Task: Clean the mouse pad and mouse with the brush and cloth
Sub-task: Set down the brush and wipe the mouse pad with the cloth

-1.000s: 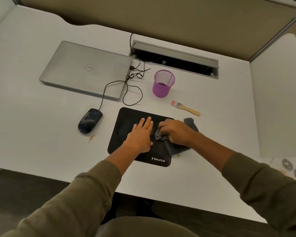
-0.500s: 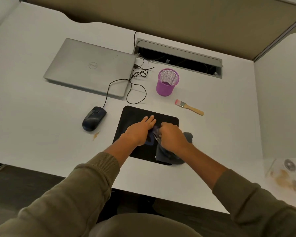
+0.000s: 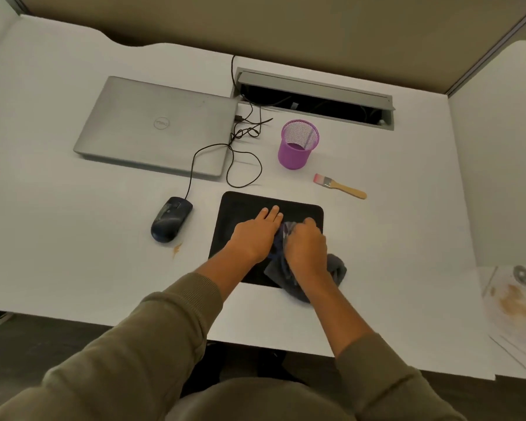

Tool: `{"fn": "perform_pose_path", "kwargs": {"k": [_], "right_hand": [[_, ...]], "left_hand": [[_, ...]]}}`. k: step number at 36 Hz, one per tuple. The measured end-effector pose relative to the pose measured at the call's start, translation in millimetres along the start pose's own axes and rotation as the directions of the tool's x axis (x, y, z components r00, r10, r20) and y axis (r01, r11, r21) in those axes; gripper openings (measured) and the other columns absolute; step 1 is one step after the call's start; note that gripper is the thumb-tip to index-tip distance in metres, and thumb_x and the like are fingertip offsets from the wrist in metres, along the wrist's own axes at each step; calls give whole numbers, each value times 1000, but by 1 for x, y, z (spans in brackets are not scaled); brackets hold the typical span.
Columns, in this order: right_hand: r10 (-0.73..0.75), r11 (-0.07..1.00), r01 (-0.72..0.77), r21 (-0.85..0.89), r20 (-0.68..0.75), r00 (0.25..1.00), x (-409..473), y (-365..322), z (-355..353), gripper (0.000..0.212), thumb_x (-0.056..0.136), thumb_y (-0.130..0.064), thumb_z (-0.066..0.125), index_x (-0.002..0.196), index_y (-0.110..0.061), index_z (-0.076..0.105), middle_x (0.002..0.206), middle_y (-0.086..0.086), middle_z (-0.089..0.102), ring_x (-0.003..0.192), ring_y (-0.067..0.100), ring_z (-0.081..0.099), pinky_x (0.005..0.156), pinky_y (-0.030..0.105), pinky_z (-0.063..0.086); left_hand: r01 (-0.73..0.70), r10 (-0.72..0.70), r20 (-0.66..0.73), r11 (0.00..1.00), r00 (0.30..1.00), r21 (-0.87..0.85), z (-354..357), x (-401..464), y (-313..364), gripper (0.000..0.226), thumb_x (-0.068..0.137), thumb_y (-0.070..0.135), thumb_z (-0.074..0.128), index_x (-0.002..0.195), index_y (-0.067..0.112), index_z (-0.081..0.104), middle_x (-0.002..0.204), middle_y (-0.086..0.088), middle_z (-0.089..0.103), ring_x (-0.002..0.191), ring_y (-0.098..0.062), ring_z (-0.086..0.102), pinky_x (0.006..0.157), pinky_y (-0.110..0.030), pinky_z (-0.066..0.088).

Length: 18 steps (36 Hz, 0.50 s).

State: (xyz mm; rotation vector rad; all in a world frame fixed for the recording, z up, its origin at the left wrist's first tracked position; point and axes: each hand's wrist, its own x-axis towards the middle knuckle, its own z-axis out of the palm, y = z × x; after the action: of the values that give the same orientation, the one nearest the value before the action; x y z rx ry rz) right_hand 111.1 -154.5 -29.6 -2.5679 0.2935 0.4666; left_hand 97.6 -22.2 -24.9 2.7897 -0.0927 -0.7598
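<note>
Left hand [image 3: 253,235] flat on mouse pad [image 3: 240,208]; right hand [image 3: 305,246] bunches cloth [image 3: 336,270].

Grey cloth [image 3: 336,268] bunched on black mouse pad [image 3: 240,208]

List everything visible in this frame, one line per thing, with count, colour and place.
desk: 1, white, fills the view.
laptop: 1, silver, closed, far left.
mouse: 1, dark, wired, left of the pad.
cable: 1, black, looped between laptop and cup.
pen cup: 1, purple mesh, behind the pad.
brush: 1, wooden handle, pink bristles, right of the cup.
mouse pad: 1, black, centre.
cloth: 1, grey, bunched at the pad's near right corner.
cable tray: 1, grey, open, at the back.
stain: 1, orange, near the mouse.
left hand: 1, flat on the pad.
right hand: 1, gripping the cloth.
sleeves: 2, olive.
</note>
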Motion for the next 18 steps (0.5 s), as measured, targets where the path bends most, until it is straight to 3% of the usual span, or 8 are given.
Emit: {"fn": "perform_pose_path", "kwargs": {"k": [4, 6, 8, 11, 13, 15, 18], "right_hand": [[10, 999, -5, 47, -107, 994, 3, -9, -2, 17, 101, -25, 65, 109, -15, 53, 87, -2, 59, 69, 10, 53, 55, 22, 32], [-8, 999, 11, 48, -66, 998, -20, 6, 5, 32, 98, -27, 71, 120, -11, 54, 98, 3, 62, 87, 19, 64, 69, 24, 43], [-65, 996, 66, 59, -13, 998, -46, 24, 13, 46, 94, -19, 78, 130, -2, 55, 116, 16, 67, 103, 33, 68, 85, 37, 52], [-58, 998, 59, 13, -40, 998, -48, 31, 13, 48, 94, -22, 79, 131, -4, 55, 115, 15, 69, 101, 32, 71, 85, 34, 52], [-19, 999, 23, 36, -93, 995, -25, 16, 8, 34, 102, -22, 68, 129, -8, 54, 112, 10, 68, 99, 25, 68, 80, 29, 48], [16, 999, -12, 31, -160, 987, 0, 0, 0, 14, 105, -17, 57, 115, -8, 59, 100, 5, 65, 92, 25, 66, 70, 25, 43], [14, 998, -27, -65, -190, 982, 6, -12, -3, 9, 104, -14, 60, 104, -7, 65, 104, 10, 64, 90, 29, 66, 69, 31, 49]], "left_hand": [[-11, 13, -13, 994, 1000, 105, -5, 0, 1, 99, 98, 14, 71, 170, 22, 4, 178, -2, -3, 152, -28, 41, 91, -38, 54], [-29, 30, -7, 993, 1000, 111, -6, 1, 0, 97, 99, 14, 70, 170, 21, 5, 178, -2, -3, 152, -28, 41, 92, -37, 54], [-41, 43, -14, 992, 999, 116, -7, 2, -2, 96, 99, 17, 71, 170, 20, 6, 179, -3, -2, 150, -28, 43, 93, -37, 54], [-58, 59, -5, 988, 998, 142, -9, 2, -3, 96, 99, 21, 73, 170, 19, 8, 178, -5, 0, 150, -30, 43, 97, -38, 55], [-64, 67, -9, 982, 998, 178, -9, 3, -2, 96, 99, 20, 73, 169, 17, 9, 178, -6, 2, 152, -31, 40, 100, -40, 54], [-66, 70, -14, 978, 997, 196, -10, 4, -2, 91, 101, 18, 69, 169, 17, 10, 178, -6, 3, 153, -31, 39, 101, -41, 53], [-66, 75, -32, 975, 997, 212, -10, 2, 0, 87, 102, 15, 67, 169, 16, 11, 178, -6, 3, 152, -30, 41, 96, -39, 55]]}}
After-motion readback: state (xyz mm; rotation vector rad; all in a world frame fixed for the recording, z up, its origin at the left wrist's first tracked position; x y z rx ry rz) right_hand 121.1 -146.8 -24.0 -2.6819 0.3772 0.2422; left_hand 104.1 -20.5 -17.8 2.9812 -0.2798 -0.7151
